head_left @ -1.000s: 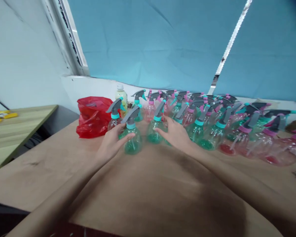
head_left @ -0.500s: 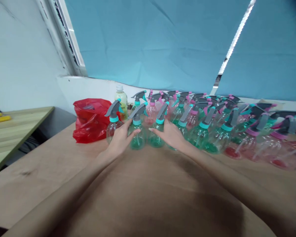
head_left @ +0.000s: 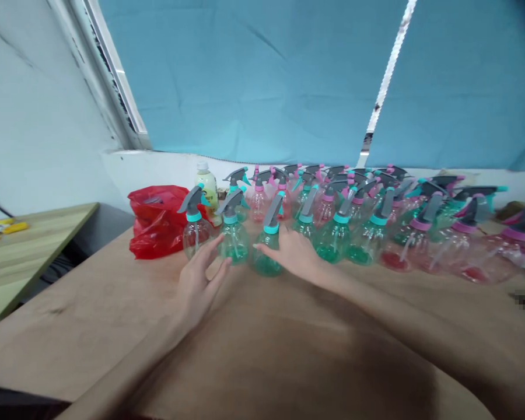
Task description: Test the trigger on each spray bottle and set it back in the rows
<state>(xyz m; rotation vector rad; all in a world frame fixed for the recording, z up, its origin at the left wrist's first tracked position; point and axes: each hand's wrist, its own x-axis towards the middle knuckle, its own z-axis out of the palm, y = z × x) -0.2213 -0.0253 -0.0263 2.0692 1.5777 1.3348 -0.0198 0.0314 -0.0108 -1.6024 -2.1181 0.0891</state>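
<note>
Clear spray bottles with grey trigger heads and teal or pink collars stand upright in rows on the wooden table (head_left: 91, 303). My right hand (head_left: 291, 251) is around a green-tinted bottle (head_left: 266, 265), thumb on its front and fingers at its right side. This bottle stands slightly forward of its neighbours. My left hand (head_left: 201, 274) is open, thumb and fingers apart, just in front of another green bottle (head_left: 235, 242). A teal-collared bottle (head_left: 195, 230) stands at the left end of the front row, beside a red plastic bag (head_left: 155, 224).
A pale yellow bottle with a white cap (head_left: 206, 186) stands behind the row. Pink bottles (head_left: 457, 251) fill the right end. A second table (head_left: 30, 251) with yellow items is at the left. A blue curtain (head_left: 266, 81) hangs behind.
My left hand has drawn back from the bottles toward me and opened. The bottle at my right hand has come slightly forward, apart from its neighbours. The view has shifted a little.
</note>
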